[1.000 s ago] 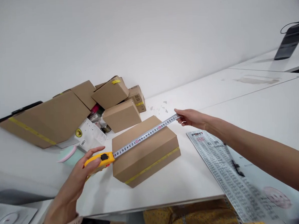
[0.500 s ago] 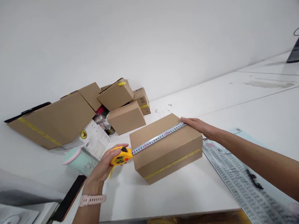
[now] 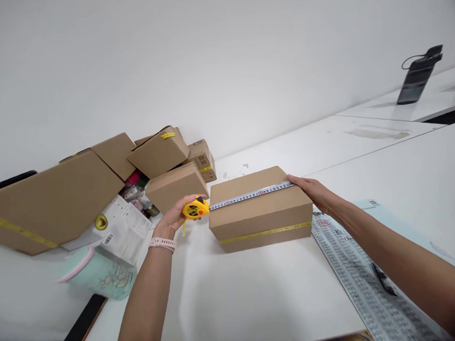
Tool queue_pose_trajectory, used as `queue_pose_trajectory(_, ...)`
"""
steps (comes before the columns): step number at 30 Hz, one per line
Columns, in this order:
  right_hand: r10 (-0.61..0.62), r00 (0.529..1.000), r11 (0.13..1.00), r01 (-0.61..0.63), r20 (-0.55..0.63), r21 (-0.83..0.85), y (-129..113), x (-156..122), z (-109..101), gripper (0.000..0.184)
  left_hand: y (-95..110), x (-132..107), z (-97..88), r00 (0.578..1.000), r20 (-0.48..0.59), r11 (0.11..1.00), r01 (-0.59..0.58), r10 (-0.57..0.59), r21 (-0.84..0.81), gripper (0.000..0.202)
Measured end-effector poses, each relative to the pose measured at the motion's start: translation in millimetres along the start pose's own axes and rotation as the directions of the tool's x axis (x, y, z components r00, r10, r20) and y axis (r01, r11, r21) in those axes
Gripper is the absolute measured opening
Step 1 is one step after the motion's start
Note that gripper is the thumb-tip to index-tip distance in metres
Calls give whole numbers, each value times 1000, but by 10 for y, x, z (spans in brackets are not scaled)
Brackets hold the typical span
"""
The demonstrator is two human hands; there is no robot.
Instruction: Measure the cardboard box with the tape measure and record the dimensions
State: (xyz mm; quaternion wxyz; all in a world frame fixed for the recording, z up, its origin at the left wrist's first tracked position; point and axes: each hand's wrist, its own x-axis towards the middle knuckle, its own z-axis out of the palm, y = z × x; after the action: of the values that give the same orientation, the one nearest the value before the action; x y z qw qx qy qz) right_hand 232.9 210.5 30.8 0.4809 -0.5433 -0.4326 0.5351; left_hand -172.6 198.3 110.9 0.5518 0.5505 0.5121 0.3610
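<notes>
Left hand (image 3: 173, 215) grasps the tape measure (image 3: 196, 208); its blade (image 3: 247, 196) spans the carton (image 3: 262, 213) between both hands. Right hand (image 3: 313, 191) conceals the blade's end; whether pinched, cannot tell.

"What's behind everything?"
"A plain pale-grey wall (image 3: 222, 64), brightest toward the middle."
"And below it?"
"A flat white desk (image 3: 265, 301), crossed by a thin seam (image 3: 363, 150), with a brownish-grey smeared patch (image 3: 380, 132)."

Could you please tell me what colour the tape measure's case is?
The case is yellow and black; head view.
</notes>
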Motion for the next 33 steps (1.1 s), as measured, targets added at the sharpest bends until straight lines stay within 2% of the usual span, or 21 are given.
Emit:
queue_pose_trajectory(4, 30, 998, 1000, -30, -54, 5, 77, 47, 20, 54, -154, 145, -118, 1000, -1, 999, 26, -26, -42, 37)
queue_pose_trajectory(8, 50, 996, 999, -52, -67, -18, 115, 109, -19, 56, -370, 200, -150, 999, 15, 997, 37, -36, -70, 37)
queue_pose_trajectory(11, 50, 997, 998, -53, -60, -42, 112, 131, -39, 54, -436, 210, -171, 999, 42, 998, 28, -25, -61, 36)
queue_pose_trajectory(14, 41, 997, 996, -46, -64, -81, 95, 122, -35, 52, -373, 211, -226, 997, 81, 999, 21, -18, -25, 36)
queue_pose_trajectory(18, 24, 999, 993, -29, -46, -114, 93, 121, -30, 55, -186, 253, -305, 992, 125, 998, 24, -30, 55, 36)
queue_pose_trajectory(24, 36, 999, 981, -40, -28, -188, 119, 127, -41, 62, 55, 440, -340, 987, 154, 986, 23, -49, 166, 35)
queue_pose_trajectory(28, 23, 999, 989, -26, -23, -147, 80, 82, -11, 61, 104, 537, -354, 985, 153, 976, 41, -75, 216, 36)
queue_pose_trajectory(33, -26, 999, 986, 22, -19, -164, 73, 73, 6, 57, 90, 546, -365, 986, 140, 966, 55, -93, 252, 36)
